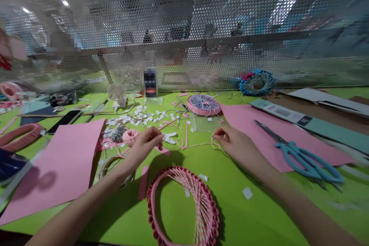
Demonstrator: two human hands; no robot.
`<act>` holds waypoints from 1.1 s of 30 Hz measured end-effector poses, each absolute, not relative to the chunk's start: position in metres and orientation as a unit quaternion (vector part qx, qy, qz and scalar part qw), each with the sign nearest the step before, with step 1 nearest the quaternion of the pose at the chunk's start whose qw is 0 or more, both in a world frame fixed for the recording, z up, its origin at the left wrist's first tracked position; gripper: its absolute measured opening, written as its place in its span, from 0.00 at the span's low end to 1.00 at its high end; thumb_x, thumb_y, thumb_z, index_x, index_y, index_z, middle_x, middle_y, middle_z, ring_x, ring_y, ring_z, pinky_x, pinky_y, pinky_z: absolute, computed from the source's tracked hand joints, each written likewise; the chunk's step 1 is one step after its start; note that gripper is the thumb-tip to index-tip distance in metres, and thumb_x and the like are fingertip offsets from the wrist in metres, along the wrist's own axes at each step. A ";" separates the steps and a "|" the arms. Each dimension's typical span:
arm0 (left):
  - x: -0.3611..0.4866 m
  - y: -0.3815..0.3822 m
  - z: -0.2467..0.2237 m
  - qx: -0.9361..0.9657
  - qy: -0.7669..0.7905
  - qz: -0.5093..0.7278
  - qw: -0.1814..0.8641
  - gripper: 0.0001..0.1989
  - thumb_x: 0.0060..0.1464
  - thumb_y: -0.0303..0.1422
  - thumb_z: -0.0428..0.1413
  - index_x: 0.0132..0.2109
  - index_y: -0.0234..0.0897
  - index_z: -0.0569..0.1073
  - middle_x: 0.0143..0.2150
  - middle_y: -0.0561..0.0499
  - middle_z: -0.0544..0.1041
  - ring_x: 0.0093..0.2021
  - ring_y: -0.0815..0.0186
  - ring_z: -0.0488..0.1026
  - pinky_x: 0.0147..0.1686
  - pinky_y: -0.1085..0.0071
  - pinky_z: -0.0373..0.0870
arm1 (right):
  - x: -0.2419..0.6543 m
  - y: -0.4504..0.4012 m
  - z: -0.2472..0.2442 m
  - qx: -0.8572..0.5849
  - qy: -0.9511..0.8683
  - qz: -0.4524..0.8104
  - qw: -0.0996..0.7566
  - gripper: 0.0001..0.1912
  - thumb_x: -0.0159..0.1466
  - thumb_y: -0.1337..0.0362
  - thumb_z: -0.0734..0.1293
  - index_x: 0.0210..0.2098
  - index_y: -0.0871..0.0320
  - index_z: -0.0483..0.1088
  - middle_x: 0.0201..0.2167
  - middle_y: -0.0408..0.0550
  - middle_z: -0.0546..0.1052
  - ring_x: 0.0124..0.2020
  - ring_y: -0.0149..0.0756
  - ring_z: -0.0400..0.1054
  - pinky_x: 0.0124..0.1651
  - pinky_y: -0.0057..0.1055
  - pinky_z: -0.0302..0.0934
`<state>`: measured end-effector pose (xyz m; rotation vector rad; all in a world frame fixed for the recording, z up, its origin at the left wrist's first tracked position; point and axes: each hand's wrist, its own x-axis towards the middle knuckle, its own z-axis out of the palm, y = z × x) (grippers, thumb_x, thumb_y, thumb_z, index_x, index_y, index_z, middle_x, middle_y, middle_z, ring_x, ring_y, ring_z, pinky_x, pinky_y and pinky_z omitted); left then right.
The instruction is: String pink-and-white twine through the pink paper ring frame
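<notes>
My right hand (235,142) pinches a pale twisted string (198,145), which loops below the fingertips and runs left across the green table (239,200). Held with its fingers curled together, my left hand (150,138) hovers beside a pink ball of string (130,137); what is in its fingers, if anything, is hidden. Between my forearms a pink ring (152,207) with a scalloped rim lies in front of me. Strings (198,203) cross its right side, and the lower edge is cut off by the frame.
Blue-handled scissors (309,161) rest on a pink sheet (248,123) at right. Another pink sheet (60,165) lies left, near a phone (65,120). White paper scraps (138,117) and a finished-looking string disc (204,104) are farther back, before a perforated screen (184,19).
</notes>
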<state>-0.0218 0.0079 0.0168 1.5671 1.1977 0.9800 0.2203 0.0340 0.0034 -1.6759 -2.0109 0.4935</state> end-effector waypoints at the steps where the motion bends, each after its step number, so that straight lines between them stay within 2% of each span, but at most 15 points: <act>1: -0.023 0.008 0.016 0.627 0.487 0.403 0.455 0.06 0.51 0.32 0.48 0.30 0.34 0.62 0.23 0.55 0.66 0.26 0.73 0.65 0.30 0.73 0.61 | 0.228 0.034 -0.001 -0.630 -0.732 0.155 0.207 0.03 0.54 0.67 0.57 0.24 0.56 0.60 0.25 0.48 0.69 0.27 0.37 0.63 0.25 0.29 0.50; 6: -0.020 0.006 0.011 0.616 0.469 0.406 0.485 0.06 0.52 0.32 0.48 0.30 0.35 0.62 0.22 0.56 0.64 0.25 0.73 0.64 0.30 0.73 0.60 | 0.240 0.026 -0.024 -0.631 -0.761 0.093 0.123 0.05 0.54 0.67 0.57 0.23 0.58 0.62 0.28 0.53 0.71 0.31 0.42 0.65 0.27 0.32 0.52; 11: -0.015 0.001 0.011 0.614 0.469 0.391 0.501 0.06 0.53 0.32 0.47 0.30 0.35 0.61 0.23 0.56 0.65 0.25 0.74 0.64 0.30 0.73 0.60 | 0.233 0.025 -0.032 -0.627 -0.763 0.078 0.136 0.08 0.53 0.73 0.54 0.21 0.58 0.59 0.25 0.54 0.70 0.31 0.42 0.64 0.29 0.32 0.52; 15: -0.014 0.001 0.011 0.618 0.476 0.389 0.490 0.05 0.52 0.32 0.47 0.32 0.34 0.63 0.22 0.56 0.65 0.23 0.73 0.64 0.28 0.73 0.61 | 0.232 0.026 -0.029 -0.644 -0.740 0.093 0.171 0.05 0.55 0.70 0.54 0.24 0.58 0.57 0.24 0.52 0.69 0.28 0.40 0.65 0.27 0.32 0.53; 17: -0.013 0.001 0.011 0.626 0.480 0.386 0.478 0.05 0.52 0.31 0.47 0.34 0.34 0.64 0.21 0.57 0.65 0.23 0.73 0.65 0.28 0.73 0.61 | 0.230 0.025 -0.023 -0.637 -0.730 0.135 0.207 0.04 0.57 0.67 0.53 0.26 0.57 0.56 0.24 0.49 0.69 0.26 0.37 0.65 0.26 0.30 0.55; 21: -0.012 -0.002 0.014 0.634 0.476 0.388 0.470 0.05 0.53 0.31 0.47 0.34 0.34 0.64 0.21 0.57 0.66 0.23 0.73 0.65 0.30 0.73 0.62 | 0.216 0.020 -0.008 -0.555 -0.670 0.346 0.350 0.05 0.56 0.62 0.55 0.27 0.56 0.56 0.24 0.45 0.68 0.25 0.31 0.66 0.28 0.29 0.60; 23: -0.012 -0.003 0.015 0.638 0.467 0.391 0.471 0.05 0.52 0.31 0.47 0.33 0.34 0.64 0.21 0.56 0.66 0.23 0.73 0.66 0.29 0.73 0.62 | 0.206 0.018 -0.004 -0.530 -0.650 0.402 0.366 0.05 0.56 0.62 0.57 0.26 0.57 0.56 0.24 0.45 0.68 0.24 0.31 0.66 0.29 0.29 0.61; 25: -0.012 -0.004 0.016 0.639 0.466 0.393 0.469 0.05 0.52 0.32 0.47 0.32 0.34 0.64 0.22 0.56 0.67 0.24 0.73 0.66 0.29 0.73 0.62 | 0.198 0.018 -0.005 -0.538 -0.695 0.360 0.313 0.04 0.57 0.64 0.56 0.27 0.57 0.57 0.24 0.46 0.69 0.25 0.30 0.66 0.28 0.28 0.60; 29: -0.011 -0.002 0.016 0.635 0.473 0.394 0.466 0.06 0.52 0.32 0.47 0.31 0.34 0.64 0.22 0.55 0.68 0.25 0.73 0.66 0.30 0.74 0.62 | 0.189 0.018 -0.016 -0.554 -0.793 0.186 0.172 0.06 0.56 0.72 0.55 0.26 0.58 0.60 0.26 0.49 0.71 0.28 0.35 0.66 0.28 0.29 0.56; 33: -0.011 0.000 0.014 0.639 0.473 0.390 0.465 0.06 0.52 0.33 0.48 0.30 0.34 0.63 0.22 0.55 0.67 0.25 0.73 0.66 0.30 0.74 0.62 | 0.195 0.017 -0.022 -0.585 -0.791 0.123 0.128 0.09 0.53 0.76 0.55 0.25 0.60 0.62 0.27 0.54 0.71 0.30 0.40 0.65 0.27 0.30 0.52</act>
